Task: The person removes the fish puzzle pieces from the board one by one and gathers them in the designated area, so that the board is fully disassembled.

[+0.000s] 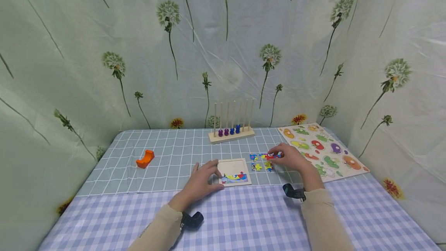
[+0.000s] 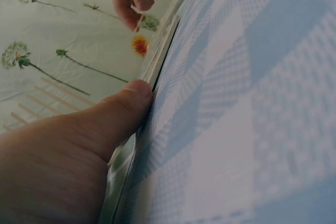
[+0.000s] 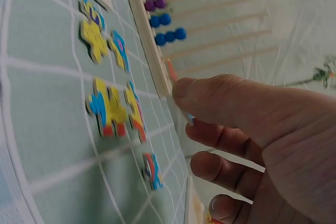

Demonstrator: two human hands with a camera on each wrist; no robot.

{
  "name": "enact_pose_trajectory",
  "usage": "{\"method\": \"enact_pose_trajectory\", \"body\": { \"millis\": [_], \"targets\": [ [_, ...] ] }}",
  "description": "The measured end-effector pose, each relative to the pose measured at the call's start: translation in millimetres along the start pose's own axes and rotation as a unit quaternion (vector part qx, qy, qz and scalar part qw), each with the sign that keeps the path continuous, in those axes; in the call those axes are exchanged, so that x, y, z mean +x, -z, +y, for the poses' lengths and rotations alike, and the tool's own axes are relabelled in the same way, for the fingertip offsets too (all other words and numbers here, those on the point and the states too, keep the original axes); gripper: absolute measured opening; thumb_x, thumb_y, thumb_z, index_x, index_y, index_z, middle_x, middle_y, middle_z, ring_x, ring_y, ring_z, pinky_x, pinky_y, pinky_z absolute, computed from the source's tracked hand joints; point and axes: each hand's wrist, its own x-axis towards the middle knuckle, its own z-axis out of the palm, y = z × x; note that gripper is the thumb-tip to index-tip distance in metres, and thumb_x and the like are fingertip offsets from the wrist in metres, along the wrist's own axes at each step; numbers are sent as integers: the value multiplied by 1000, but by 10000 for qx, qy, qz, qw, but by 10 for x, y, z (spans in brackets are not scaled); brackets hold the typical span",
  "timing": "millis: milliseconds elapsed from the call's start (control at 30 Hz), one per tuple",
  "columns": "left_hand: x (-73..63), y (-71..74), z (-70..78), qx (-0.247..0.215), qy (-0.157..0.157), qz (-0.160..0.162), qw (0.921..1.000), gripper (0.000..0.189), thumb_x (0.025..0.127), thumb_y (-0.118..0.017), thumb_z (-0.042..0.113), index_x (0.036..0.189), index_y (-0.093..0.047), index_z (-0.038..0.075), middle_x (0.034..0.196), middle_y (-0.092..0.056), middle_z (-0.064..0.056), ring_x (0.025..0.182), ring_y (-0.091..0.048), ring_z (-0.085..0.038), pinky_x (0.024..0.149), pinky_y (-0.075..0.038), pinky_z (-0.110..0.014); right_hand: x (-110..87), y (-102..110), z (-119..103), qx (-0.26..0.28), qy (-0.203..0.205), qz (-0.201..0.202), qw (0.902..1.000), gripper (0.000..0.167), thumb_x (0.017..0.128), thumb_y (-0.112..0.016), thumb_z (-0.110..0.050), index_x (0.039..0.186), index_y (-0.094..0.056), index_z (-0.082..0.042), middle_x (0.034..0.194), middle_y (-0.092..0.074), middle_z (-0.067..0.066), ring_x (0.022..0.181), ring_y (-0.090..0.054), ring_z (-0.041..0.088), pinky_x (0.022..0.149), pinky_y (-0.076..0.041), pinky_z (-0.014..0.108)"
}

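A wooden puzzle tray [image 1: 233, 164] lies on the table, with several joined jigsaw pieces [image 1: 232, 178] along its near side. My left hand [image 1: 203, 179] holds the tray at its left, fingers by the left edge and thumb [image 2: 123, 111] at the near corner. To the right, my right hand [image 1: 290, 159] pinches a red jigsaw piece [image 1: 271, 156] between thumb and fingers. The right wrist view shows that piece [image 3: 171, 70] edge-on, raised over the cloth. Loose yellow and blue pieces [image 3: 108, 107] lie below and beside this hand.
Behind the tray stands a wooden peg rack [image 1: 231, 136] with purple and blue beads. A large vegetable puzzle board [image 1: 324, 150] lies at the right, close to the right forearm. An orange curved block [image 1: 145, 159] sits at the left. A checked cloth [image 1: 244, 212] covers the table's near part.
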Motion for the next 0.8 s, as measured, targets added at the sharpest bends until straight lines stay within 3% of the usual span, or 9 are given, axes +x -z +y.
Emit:
{"method": "enact_pose_trajectory", "body": {
  "millis": [467,800],
  "targets": [
    [8,-9,-2,119,114,-49,9999,32,80,-81,46,95,-62,25,150,-53,-8,145,-42,-35,120,-13,-70,-92,16,198,149,-456,-392,9981,28,88,-74,-15,115,-72,-11,111,-66,10,94,-57,22,78,-50,34],
    [21,-10,0,64,170,-81,9998,33,80,-81,45,96,-62,23,150,-53,-9,145,-42,-34,120,-12,-70,-121,0,221,193,-614,-527,9965,23,87,-73,-10,110,-73,-12,103,-62,9,91,-53,21,77,-46,32]
  ]
}}
